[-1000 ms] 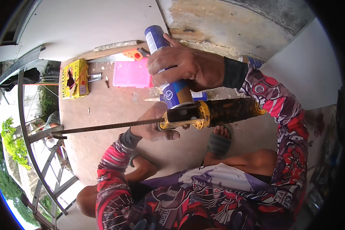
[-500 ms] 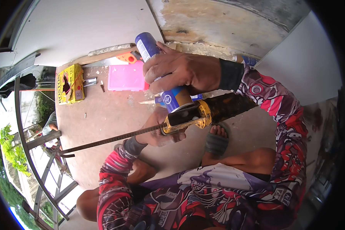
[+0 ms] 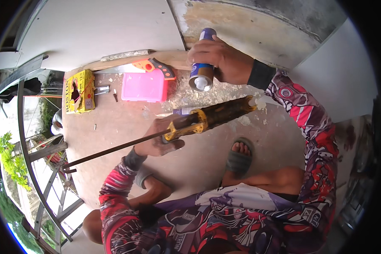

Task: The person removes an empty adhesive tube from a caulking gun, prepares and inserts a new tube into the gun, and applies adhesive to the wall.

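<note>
Above the floor (image 3: pixel 110 122), right hand (image 3: pixel 226 63): fingers clamped around a blue cartridge (image 3: pixel 202 72), its pale-centred end tipped toward the lower edge.
Left hand (image 3: pixel 154 142): closed around the yellow end of a caulking gun (image 3: pixel 205 120), clear of the cartridge — a rod (image 3: pixel 114 149) runs out leftward.
Behind the gun: another blue tube (image 3: pixel 182 111), partly covered.
Farther out: pink case (image 3: pixel 144 86), saw handle (image 3: pixel 158 67) against its top edge, yellow box (image 3: pixel 82 91) at left.
Below the gun: sandalled foot (image 3: pixel 239 163).
Arms: right bent, reaching high; left low, angled inward.
</note>
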